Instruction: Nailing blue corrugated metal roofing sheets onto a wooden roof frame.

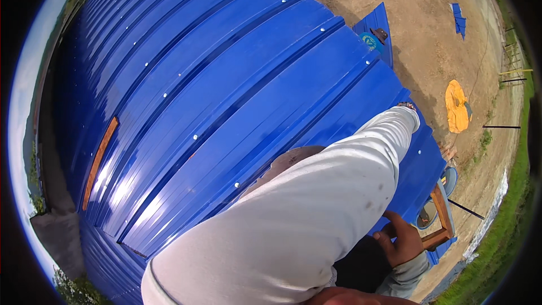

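Note:
My left arm, in a long white sleeve, stretches across a blue ribbed metal roof to its right-hand edge. Only a small dark part of my left hand shows past the cuff, at the sheet's edge; its fingers are hidden. Lower down, close to the same edge, my right hand is closed, thumb and fingers curled together in front of dark cloth. Whatever it holds cannot be made out. Pale screw heads dot the roof in rows. A brownish rounded shape is partly covered by the sleeve.
A wooden strip lies on the roof at left. Beyond the right edge, lower down, are a wooden frame, blue round containers and bare ground with an orange cloth. A dark hat shows beside a blue sheet.

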`<move>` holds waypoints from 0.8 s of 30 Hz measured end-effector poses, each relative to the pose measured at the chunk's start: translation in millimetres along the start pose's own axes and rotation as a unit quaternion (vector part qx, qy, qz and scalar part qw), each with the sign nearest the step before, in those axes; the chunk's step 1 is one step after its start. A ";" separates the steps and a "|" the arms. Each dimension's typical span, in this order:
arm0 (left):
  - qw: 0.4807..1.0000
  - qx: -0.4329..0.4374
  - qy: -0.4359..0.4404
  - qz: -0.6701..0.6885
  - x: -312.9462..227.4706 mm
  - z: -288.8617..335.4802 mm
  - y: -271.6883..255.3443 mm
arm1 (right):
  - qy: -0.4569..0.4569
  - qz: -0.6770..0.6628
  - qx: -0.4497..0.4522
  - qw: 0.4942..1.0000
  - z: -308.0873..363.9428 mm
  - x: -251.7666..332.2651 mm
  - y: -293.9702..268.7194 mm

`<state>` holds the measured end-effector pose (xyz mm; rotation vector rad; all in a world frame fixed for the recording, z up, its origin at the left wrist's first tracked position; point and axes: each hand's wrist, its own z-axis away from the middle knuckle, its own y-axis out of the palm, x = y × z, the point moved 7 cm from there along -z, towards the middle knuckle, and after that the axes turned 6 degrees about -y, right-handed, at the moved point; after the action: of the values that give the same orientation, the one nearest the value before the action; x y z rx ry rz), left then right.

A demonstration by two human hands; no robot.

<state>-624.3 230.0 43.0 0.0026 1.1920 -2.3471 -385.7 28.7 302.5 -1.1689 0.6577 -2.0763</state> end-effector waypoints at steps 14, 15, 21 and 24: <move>0.998 0.006 -0.038 0.052 10.2 -10.2 7.6 | -0.030 0.007 -0.018 0.999 -2.4 -3.1 -5.3; 0.992 0.061 -0.103 0.033 17.8 -12.8 8.7 | -0.030 0.000 -0.016 0.999 -2.6 -2.8 -5.4; 0.997 -0.031 -0.030 -0.061 29.6 5.1 -2.7 | -0.035 0.009 -0.024 0.999 2.1 2.1 -5.7; 0.995 -0.090 -0.041 0.032 29.9 20.7 -21.6 | -0.045 0.007 -0.026 0.999 9.2 3.4 -3.9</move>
<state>-655.3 211.9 65.5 -0.1158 1.3391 -2.1564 -380.1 27.7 311.4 -1.2764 0.6791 -1.9925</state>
